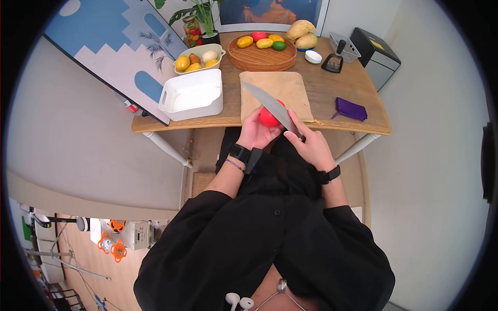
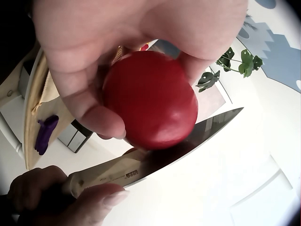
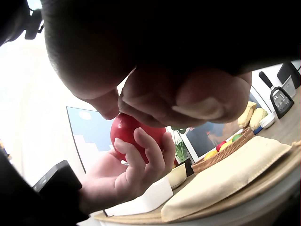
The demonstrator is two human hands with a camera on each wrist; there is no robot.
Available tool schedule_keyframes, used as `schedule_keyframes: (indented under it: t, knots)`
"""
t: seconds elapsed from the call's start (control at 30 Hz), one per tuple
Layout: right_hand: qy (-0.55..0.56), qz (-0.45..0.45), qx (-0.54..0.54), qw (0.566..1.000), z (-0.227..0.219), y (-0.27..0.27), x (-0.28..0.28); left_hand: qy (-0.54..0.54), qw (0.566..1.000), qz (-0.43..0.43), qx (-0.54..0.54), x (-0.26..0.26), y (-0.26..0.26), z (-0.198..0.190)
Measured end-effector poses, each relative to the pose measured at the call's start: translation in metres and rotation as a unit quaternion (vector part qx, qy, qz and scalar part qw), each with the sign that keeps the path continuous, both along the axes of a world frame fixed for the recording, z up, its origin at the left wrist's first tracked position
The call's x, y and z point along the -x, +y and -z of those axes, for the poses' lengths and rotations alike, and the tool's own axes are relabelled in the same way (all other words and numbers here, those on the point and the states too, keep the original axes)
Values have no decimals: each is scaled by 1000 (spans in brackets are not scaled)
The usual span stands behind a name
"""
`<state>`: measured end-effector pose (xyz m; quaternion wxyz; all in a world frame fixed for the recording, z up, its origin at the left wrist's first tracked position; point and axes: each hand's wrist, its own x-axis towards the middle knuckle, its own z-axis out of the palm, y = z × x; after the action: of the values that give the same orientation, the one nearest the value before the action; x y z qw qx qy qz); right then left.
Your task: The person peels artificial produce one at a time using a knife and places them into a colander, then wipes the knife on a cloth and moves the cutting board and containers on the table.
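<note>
In front of the table's near edge, my left hand (image 1: 253, 133) holds a round, shiny red fruit (image 1: 268, 118) from below, fingers curled round its side. A large kitchen knife (image 1: 259, 96) is in my right hand (image 1: 315, 151), which grips the dark handle. Its broad blade slants across the fruit in the head view, tip pointing up and left. Seen from the left wrist, the blade (image 2: 197, 136) lies right along the side of the red fruit (image 2: 150, 99). The fruit's skin looks whole there. Beneath the blade tip, a beige cloth (image 1: 290, 85) lies on the table.
Left of the cloth stand a white bin (image 1: 207, 107) and a cream basket (image 1: 222, 58) of fruit. A round wicker tray (image 1: 262, 63) with several fruits is behind. A purple pouch (image 1: 350, 109), white bowl (image 1: 313, 57) and black-handled spatula (image 1: 332, 64) lie at right.
</note>
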<state>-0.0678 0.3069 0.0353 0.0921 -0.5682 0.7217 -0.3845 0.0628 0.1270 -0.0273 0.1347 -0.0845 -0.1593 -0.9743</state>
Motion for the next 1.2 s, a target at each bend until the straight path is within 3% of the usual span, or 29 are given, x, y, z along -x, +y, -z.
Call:
schedule_keyframes:
  t: [0.07, 0.17, 0.5, 0.7, 0.8, 0.87, 1.1, 1.2]
  knots:
    - [1, -1, -3, 1000, -1, 0, 0, -119, 989, -91, 7, -1, 9, -12]
    - [4, -3, -16, 1000, -2, 1, -1, -137, 981, -139, -13, 1, 20, -28]
    - [1, -6, -1, 1000, -3, 0, -1, -140, 982, -126, -14, 0, 10, -16]
    - [-3, 5, -16, 1000, -3, 1, 0, -43, 999, -5, -13, -1, 1, -2]
    - [-4, -3, 2, 1000, -1, 1, 0, -41, 999, -26, -6, 3, 7, -11]
    - [-17, -9, -6, 1000, -2, 2, 0, -112, 989, -98, 16, 5, 14, -16]
    - [-18, -2, -17, 1000, 2, -1, -2, -147, 980, -128, 31, 2, 18, -22]
    - [-12, -1, -39, 999, -4, 2, -6, -187, 974, -132, -11, -1, 20, -25]
